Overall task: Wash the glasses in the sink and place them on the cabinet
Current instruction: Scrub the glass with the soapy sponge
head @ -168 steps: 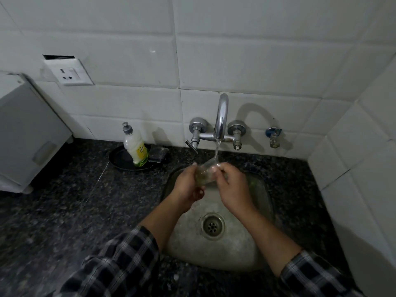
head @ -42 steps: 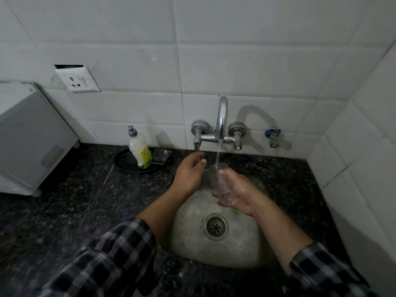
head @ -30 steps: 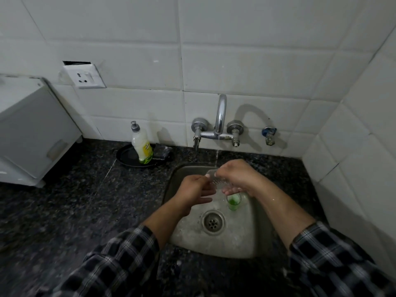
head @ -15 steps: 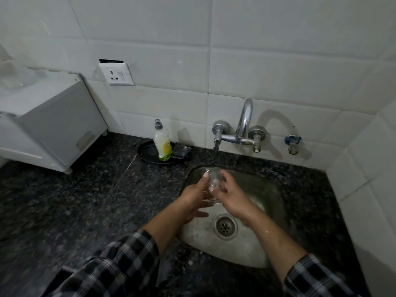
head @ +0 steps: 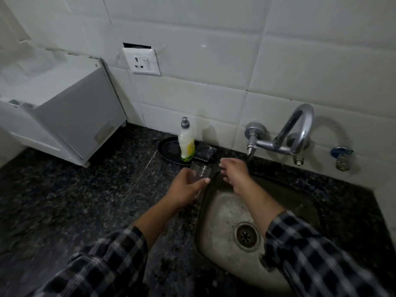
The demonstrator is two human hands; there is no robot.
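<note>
**A:** How many glasses can you count?

**B:** I see one clear drinking glass (head: 200,170), roughly upright. It is over the dark speckled stone counter (head: 85,189), just left of the far-left corner of the single round-cornered steel sink (head: 222,213).

**A:** And the hands?

**B:** There are two, both in checked sleeves. The left hand (head: 185,189) has its fingers and thumb curled round the lower part of the glass. The right hand (head: 234,171) is just right of the glass, above the sink's far rim. Its fingers are loosely spread and hold nothing.

**A:** What else is out there?

**B:** I count one white box-shaped cabinet (head: 75,112) at far left on the counter. One pale dish-soap bottle with a grey cap (head: 187,144) stands on one black round tray (head: 169,150), just beyond the glass. On the tiled wall I see one curved chrome tap (head: 299,127), one small blue-handled valve (head: 341,155) to its right, and one white wall socket (head: 142,62). The sink has one drain (head: 246,235).
</note>
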